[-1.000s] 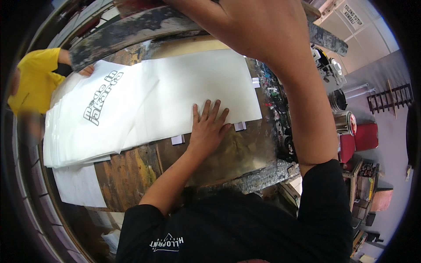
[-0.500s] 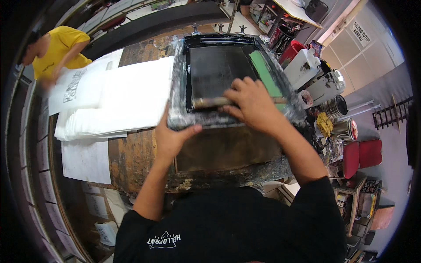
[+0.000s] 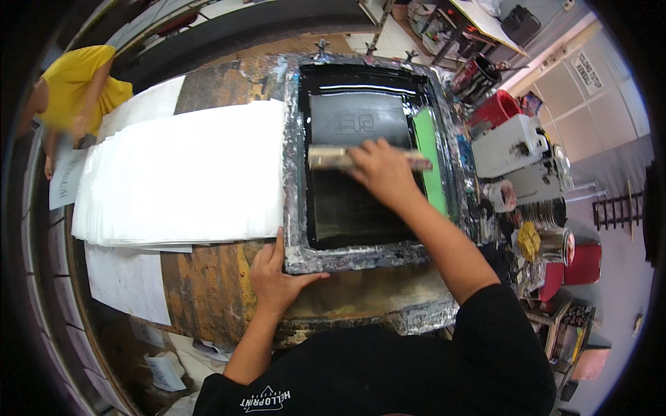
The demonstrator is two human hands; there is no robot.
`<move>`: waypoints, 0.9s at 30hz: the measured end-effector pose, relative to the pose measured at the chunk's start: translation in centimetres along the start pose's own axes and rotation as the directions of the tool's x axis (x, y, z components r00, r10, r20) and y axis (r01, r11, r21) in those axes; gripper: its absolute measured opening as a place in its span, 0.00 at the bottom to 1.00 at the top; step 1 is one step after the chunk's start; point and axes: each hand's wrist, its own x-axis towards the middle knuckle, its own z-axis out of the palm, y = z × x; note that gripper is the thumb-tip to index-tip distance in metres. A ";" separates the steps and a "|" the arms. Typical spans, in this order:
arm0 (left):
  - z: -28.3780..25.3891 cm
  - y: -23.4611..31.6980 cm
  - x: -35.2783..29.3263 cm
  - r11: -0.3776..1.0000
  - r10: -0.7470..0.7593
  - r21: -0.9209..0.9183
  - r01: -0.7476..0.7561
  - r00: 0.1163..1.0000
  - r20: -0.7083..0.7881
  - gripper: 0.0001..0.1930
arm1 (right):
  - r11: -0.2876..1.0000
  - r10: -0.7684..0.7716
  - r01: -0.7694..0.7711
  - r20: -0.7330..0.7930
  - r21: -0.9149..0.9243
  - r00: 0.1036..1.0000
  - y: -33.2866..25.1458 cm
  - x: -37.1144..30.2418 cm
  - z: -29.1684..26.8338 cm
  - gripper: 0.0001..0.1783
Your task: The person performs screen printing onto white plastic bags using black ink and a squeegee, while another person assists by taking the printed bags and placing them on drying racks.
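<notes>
A screen printing frame with an ink-smeared rim lies flat on the worktable in front of me. Its dark mesh shows faint lettering, and a green strip runs down its right side. My right hand grips a wooden-handled squeegee, which lies crosswise over the mesh. At the near left corner of the frame, my left hand rests with thumb and forefinger spread along the rim; its other fingers show only in part.
Left of the frame lies a stack of white sheets on the stained wooden table. A person in yellow holds a printed sheet at the far left. White jugs, a red bucket and cans crowd the right side.
The frame's near edge has come down, and it now lies flat. My right hand has moved the squeegee from the near end toward the mesh's middle. The person in yellow has moved the printed sheet leftward.
</notes>
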 end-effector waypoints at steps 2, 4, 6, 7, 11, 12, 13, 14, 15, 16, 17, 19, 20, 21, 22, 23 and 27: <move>0.1 -0.1 -0.1 1.000 0.014 -0.003 -0.014 1.000 -0.022 0.66 | 1.000 -0.004 0.003 -0.039 -0.004 0.999 3.4 5.5 1.3 0.19; 0.1 -0.2 -0.2 1.000 -0.006 -0.016 0.006 1.000 -0.019 0.67 | 1.000 0.014 -0.014 -0.016 -0.024 1.000 5.6 9.8 1.1 0.19; 0.0 -0.2 -0.1 1.000 0.012 -0.003 -0.012 0.998 -0.057 0.67 | 0.999 -0.006 0.010 0.109 -0.036 0.994 6.8 12.0 -0.5 0.22; -0.1 -0.2 0.0 1.000 0.015 -0.001 -0.016 0.998 -0.066 0.67 | 0.999 -0.036 0.035 0.134 0.014 0.990 6.6 11.5 -1.7 0.22; -0.7 0.6 0.0 0.984 -0.066 -0.167 0.067 0.998 0.013 0.67 | 0.993 -0.037 -0.008 0.388 0.114 0.921 1.2 3.3 -8.1 0.21; -1.0 1.1 0.0 0.959 -0.139 -0.235 0.158 0.986 0.092 0.68 | 0.984 -0.013 -0.061 0.406 0.168 0.914 -1.4 0.0 -9.7 0.21; -1.3 1.7 0.0 0.913 -0.135 -0.385 0.137 0.990 0.030 0.67 | 0.981 0.012 -0.085 0.376 0.177 0.926 -4.2 -3.0 -11.3 0.19; -1.7 2.4 0.2 0.845 -0.160 -0.517 0.138 0.987 0.003 0.66 | 0.978 0.049 -0.124 0.392 0.166 0.919 -6.4 -5.0 -12.8 0.18; -2.1 3.3 0.5 0.757 -0.184 -0.635 0.153 0.983 0.017 0.65 | 0.984 0.039 -0.086 0.283 0.154 0.958 -7.7 -5.9 -14.1 0.19; -2.7 4.2 0.8 0.718 -0.189 -0.681 0.146 0.982 0.012 0.61 | 0.988 0.064 -0.093 0.223 0.120 0.973 -9.3 -7.0 -15.5 0.20; -3.1 5.0 1.5 0.744 -0.166 -0.664 0.074 0.983 -0.077 0.61 | 0.989 0.104 -0.119 0.158 0.090 0.982 -10.7 -7.8 -17.0 0.22; -3.8 6.5 3.3 0.577 -0.180 -0.816 -0.043 0.967 -0.178 0.61 | 0.996 0.036 -0.046 -0.136 -0.074 0.990 -11.5 -6.6 -19.4 0.27; -3.9 6.8 4.2 0.396 -0.174 -0.914 -0.085 0.971 -0.165 0.61 | 0.989 0.028 -0.062 -0.240 -0.135 0.970 -11.5 -5.2 -20.2 0.22; -4.0 7.0 4.9 0.274 -0.100 -0.943 -0.190 0.969 -0.224 0.61 | 0.980 0.022 -0.075 -0.277 -0.183 0.961 -10.8 -3.5 -21.3 0.20; -3.8 6.9 5.6 0.473 -0.049 -0.872 -0.124 0.985 -0.166 0.61 | 0.973 0.038 -0.100 -0.285 -0.208 0.958 -10.1 -1.7 -22.2 0.20; -3.5 6.7 5.7 0.753 -0.006 -0.656 -0.058 0.995 -0.095 0.61 | 0.966 0.036 -0.107 -0.284 -0.237 0.958 -9.7 -0.3 -23.0 0.20; -1.4 5.2 4.7 0.919 0.003 0.392 -0.047 0.994 0.113 0.64 | 0.973 0.003 -0.091 -0.379 -0.213 0.925 -8.6 3.1 -25.2 0.21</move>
